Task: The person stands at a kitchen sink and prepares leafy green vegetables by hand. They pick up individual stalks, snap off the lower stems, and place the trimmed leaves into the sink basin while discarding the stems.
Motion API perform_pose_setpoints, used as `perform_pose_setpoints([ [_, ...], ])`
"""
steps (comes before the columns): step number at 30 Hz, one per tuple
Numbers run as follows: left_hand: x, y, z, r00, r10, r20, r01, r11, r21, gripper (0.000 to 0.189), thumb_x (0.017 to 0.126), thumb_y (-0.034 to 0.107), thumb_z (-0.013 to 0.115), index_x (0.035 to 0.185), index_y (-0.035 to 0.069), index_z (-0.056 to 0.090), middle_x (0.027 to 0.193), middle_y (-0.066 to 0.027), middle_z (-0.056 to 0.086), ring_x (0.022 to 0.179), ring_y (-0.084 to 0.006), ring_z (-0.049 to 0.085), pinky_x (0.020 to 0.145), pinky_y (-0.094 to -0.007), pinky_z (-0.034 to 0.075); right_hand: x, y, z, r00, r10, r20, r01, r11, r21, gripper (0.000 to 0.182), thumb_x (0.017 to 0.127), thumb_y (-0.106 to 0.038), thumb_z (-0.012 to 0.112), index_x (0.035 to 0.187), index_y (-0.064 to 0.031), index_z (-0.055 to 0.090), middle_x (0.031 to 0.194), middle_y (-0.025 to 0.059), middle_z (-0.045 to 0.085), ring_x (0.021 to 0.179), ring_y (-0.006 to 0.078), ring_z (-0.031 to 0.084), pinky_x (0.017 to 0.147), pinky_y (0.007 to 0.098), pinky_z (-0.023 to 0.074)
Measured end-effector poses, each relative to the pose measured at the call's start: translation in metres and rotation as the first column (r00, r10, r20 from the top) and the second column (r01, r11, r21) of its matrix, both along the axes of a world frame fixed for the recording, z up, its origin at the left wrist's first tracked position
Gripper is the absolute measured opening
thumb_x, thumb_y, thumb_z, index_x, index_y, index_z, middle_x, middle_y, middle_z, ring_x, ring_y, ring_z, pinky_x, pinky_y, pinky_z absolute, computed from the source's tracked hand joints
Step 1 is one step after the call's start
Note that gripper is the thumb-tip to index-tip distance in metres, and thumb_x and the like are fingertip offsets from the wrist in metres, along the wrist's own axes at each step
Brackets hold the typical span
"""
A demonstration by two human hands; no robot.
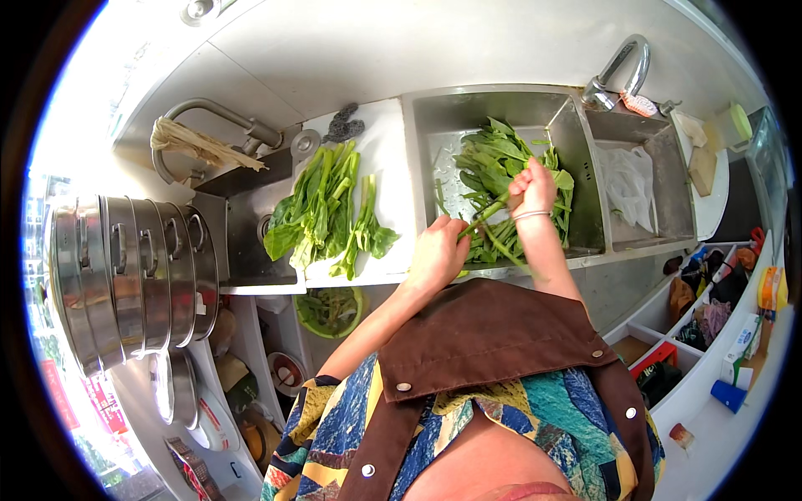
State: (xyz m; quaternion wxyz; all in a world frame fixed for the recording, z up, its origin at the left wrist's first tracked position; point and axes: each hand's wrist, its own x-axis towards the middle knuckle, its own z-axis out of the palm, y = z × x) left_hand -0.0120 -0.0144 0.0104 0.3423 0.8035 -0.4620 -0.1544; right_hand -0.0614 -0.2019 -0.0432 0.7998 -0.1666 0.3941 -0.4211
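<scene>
Over the front of a stainless steel sink basin (432,163), my left hand (440,249) grips the lower end of a leafy green vegetable stalk (489,213). My right hand (534,188), a light bracelet at its wrist, closes around the same stalk higher up. A thin side stem (504,248) hangs from it. Beneath and beyond my hands, loose leafy greens (492,153) are heaped in the basin, partly hidden by the right hand. On the white board (395,194) to the left lies a bunch of thick-stemmed greens (322,200), with a smaller piece (366,232) beside it.
A smaller basin (673,169) at right holds a clear plastic bag (626,185). Stacked steel pots (135,275) stand at far left. Below the counter sits a green bin (360,307) with plant scraps. Faucets (639,56) rise behind; a cloth (200,143) drapes the left one.
</scene>
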Motion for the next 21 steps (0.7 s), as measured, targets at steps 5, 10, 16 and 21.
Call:
perform_pose_setpoints([
  [5,-0.003,-0.004,0.007,0.999,0.008,-0.040,-0.013,0.993,-0.115,0.015,0.075,0.007,0.058,0.088,0.000,0.060,0.075,-0.0147,0.053,0.067,-0.0337,0.054,0.059,-0.0378,0.044,0.009,-0.011,-0.039,0.983,-0.090,-0.159,0.068,0.988,-0.139,0.015,0.083,-0.013,0.053,0.086,-0.0053,0.040,0.056,0.0025,0.040,0.036,0.0118,0.036,0.031,0.0268,0.0323],
  [10,0.002,0.003,0.020,0.997,0.034,-0.068,-0.042,0.992,-0.116,0.016,0.075,0.007,0.059,0.089,0.000,0.060,0.078,-0.0143,0.055,0.068,-0.0321,0.056,0.060,-0.0359,0.045,-0.026,-0.075,-0.099,0.954,-0.047,-0.297,0.084,0.990,0.115,0.025,0.083,-0.015,0.052,0.060,-0.0081,0.041,0.045,0.0018,0.036,0.031,0.0151,0.034,0.030,0.0273,0.0276],
  [16,0.018,0.006,0.002,0.981,0.104,-0.161,-0.115,0.991,-0.060,0.020,0.077,0.010,0.060,0.093,0.000,0.059,0.082,-0.0136,0.058,0.066,-0.0258,0.057,0.061,-0.0322,0.045,-0.028,-0.081,-0.088,0.924,0.263,-0.278,-0.279,0.960,-0.021,0.016,0.081,-0.019,0.056,0.075,-0.0078,0.048,0.054,0.0008,0.041,0.038,0.0096,0.036,0.033,0.0240,0.0313],
  [21,0.026,0.001,0.003,0.964,0.140,-0.224,-0.164,0.982,-0.092,0.022,0.076,0.011,0.060,0.095,0.000,0.058,0.085,-0.0133,0.060,0.069,-0.0216,0.058,0.061,-0.0300,0.045,-0.014,-0.023,-0.065,0.566,0.767,-0.302,-0.777,0.619,0.118,0.034,0.088,-0.035,0.048,0.098,-0.0028,0.053,0.079,0.0097,0.064,0.037,0.0039,0.032,0.033,0.0185,0.0293],
])
